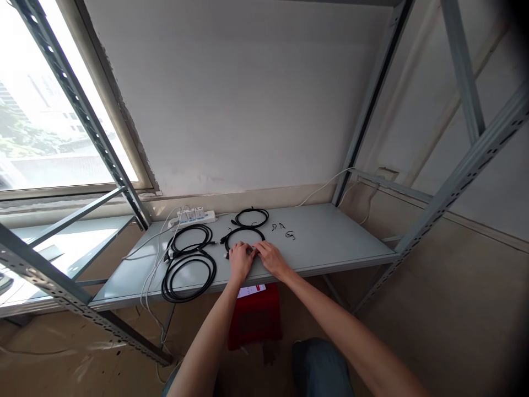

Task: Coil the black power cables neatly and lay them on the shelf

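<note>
Near the shelf's front edge, my left hand [241, 261] is closed with its fingers on a black cable, whose dark part shows beside the thumb. My right hand [270, 258] meets it from the right, fingertips pinched at the same spot; the exact point gripped is mostly hidden. Just beyond my hands lies a coiled black cable [244, 229], with a smaller cable coil [253, 217] behind it. To the left rest two more black coils, an upper one [192, 238] and a lower one [189, 275]. Several short black ties [290, 235] lie to the right.
A white power strip [194, 216] with plugs sits at the back of the grey shelf [330, 237]. White cords [152, 270] hang over its front left edge. Metal uprights [367, 110] frame both sides. A red box [255, 320] stands below, near my knees.
</note>
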Demonstrator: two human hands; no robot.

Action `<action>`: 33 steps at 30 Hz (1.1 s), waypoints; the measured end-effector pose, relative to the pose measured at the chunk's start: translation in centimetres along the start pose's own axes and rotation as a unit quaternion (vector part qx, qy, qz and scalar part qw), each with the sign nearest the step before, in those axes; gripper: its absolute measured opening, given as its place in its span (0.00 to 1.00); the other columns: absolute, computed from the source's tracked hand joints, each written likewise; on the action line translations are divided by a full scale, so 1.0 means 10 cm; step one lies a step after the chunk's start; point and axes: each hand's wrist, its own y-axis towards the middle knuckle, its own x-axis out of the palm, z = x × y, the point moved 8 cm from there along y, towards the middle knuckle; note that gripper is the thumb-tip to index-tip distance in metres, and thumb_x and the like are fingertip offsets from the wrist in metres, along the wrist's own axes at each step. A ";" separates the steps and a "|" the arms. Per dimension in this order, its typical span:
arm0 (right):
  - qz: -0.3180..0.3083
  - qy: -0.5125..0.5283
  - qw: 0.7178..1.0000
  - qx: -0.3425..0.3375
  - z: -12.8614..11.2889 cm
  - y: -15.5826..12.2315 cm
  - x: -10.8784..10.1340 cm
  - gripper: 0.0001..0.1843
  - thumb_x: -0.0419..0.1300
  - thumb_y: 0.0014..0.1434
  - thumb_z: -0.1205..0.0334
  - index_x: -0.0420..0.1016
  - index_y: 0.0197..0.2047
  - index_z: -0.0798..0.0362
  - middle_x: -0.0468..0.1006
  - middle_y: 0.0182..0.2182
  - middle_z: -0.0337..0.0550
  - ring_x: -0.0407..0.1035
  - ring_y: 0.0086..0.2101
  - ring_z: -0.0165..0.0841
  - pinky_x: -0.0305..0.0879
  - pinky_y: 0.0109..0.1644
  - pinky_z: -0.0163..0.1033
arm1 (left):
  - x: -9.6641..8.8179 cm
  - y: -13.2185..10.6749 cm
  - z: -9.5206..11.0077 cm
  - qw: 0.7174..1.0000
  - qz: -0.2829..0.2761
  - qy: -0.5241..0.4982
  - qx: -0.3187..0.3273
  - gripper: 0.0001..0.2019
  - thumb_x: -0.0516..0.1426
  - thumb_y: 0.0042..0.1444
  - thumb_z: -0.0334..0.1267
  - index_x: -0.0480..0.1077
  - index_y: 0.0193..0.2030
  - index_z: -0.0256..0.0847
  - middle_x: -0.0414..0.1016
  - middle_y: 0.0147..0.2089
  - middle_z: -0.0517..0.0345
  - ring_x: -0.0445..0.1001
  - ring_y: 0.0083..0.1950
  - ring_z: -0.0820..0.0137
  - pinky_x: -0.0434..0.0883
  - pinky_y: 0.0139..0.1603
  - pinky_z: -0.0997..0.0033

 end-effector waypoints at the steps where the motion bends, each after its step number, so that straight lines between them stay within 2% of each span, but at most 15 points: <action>1: -0.001 0.001 1.000 0.005 0.01 0.01 0.00 0.21 0.53 0.64 0.77 0.69 0.56 0.51 0.76 0.47 0.47 0.70 0.48 0.40 0.68 0.52 0.46 | 0.00 0.00 0.00 1.000 -0.002 -0.002 0.003 0.15 0.55 0.66 0.49 0.78 0.39 0.43 0.77 0.47 0.50 0.70 0.53 0.57 0.63 0.53 0.59; 7: -0.011 0.008 0.999 0.029 0.07 0.02 0.02 0.20 0.55 0.63 0.76 0.69 0.56 0.51 0.76 0.48 0.48 0.69 0.48 0.41 0.67 0.53 0.47 | 0.02 0.01 -0.01 0.999 -0.019 -0.034 0.004 0.14 0.55 0.66 0.47 0.78 0.36 0.44 0.79 0.43 0.53 0.72 0.52 0.59 0.62 0.53 0.60; 11: -0.003 0.005 1.000 0.029 0.07 0.02 0.01 0.18 0.55 0.65 0.75 0.70 0.55 0.51 0.76 0.47 0.47 0.69 0.47 0.41 0.66 0.51 0.46 | 0.01 0.01 -0.02 0.999 -0.016 -0.040 -0.004 0.15 0.50 0.69 0.40 0.78 0.38 0.43 0.80 0.45 0.52 0.72 0.53 0.60 0.61 0.53 0.61; 16: -0.010 -0.018 1.000 0.009 0.04 0.02 0.04 0.08 0.55 0.69 0.71 0.75 0.43 0.52 0.75 0.39 0.45 0.68 0.41 0.38 0.65 0.47 0.43 | 0.03 0.02 -0.02 1.000 -0.014 -0.002 -0.002 0.16 0.48 0.70 0.38 0.77 0.38 0.43 0.80 0.44 0.50 0.72 0.52 0.59 0.61 0.51 0.61; 21: -0.010 -0.051 0.999 0.013 0.05 0.01 0.07 0.11 0.53 0.70 0.69 0.75 0.38 0.52 0.74 0.36 0.44 0.67 0.38 0.36 0.65 0.44 0.41 | 0.05 0.03 0.01 0.999 -0.016 0.031 0.005 0.16 0.47 0.70 0.36 0.73 0.36 0.42 0.79 0.41 0.50 0.72 0.50 0.59 0.59 0.48 0.62; 24: -0.017 -0.036 0.999 0.031 0.06 0.01 0.06 0.11 0.53 0.70 0.69 0.76 0.39 0.51 0.74 0.36 0.44 0.68 0.38 0.36 0.65 0.43 0.40 | 0.06 0.03 0.02 0.999 -0.020 0.037 0.007 0.16 0.46 0.71 0.36 0.72 0.36 0.42 0.79 0.42 0.50 0.72 0.49 0.59 0.59 0.48 0.62; 27: -0.018 -0.010 0.999 0.041 0.06 0.01 0.02 0.11 0.53 0.70 0.69 0.76 0.48 0.50 0.74 0.40 0.45 0.69 0.41 0.36 0.67 0.42 0.39 | 0.06 0.03 0.02 0.999 -0.023 0.039 0.004 0.16 0.45 0.71 0.36 0.72 0.37 0.42 0.79 0.43 0.50 0.73 0.50 0.59 0.58 0.48 0.62; 30: -0.023 0.005 0.999 0.028 0.03 0.00 0.01 0.20 0.52 0.69 0.70 0.73 0.59 0.46 0.74 0.44 0.44 0.70 0.42 0.35 0.67 0.42 0.37 | 0.06 0.02 0.01 0.999 -0.029 0.040 -0.004 0.15 0.45 0.70 0.34 0.72 0.38 0.42 0.79 0.44 0.49 0.73 0.50 0.59 0.58 0.50 0.61; 33: -0.032 0.006 0.999 0.017 0.00 -0.01 0.03 0.23 0.49 0.70 0.70 0.74 0.60 0.42 0.74 0.44 0.44 0.70 0.40 0.33 0.66 0.38 0.35 | 0.06 0.02 0.01 0.999 -0.036 0.036 -0.003 0.15 0.46 0.68 0.30 0.72 0.39 0.42 0.79 0.44 0.49 0.73 0.51 0.60 0.58 0.50 0.62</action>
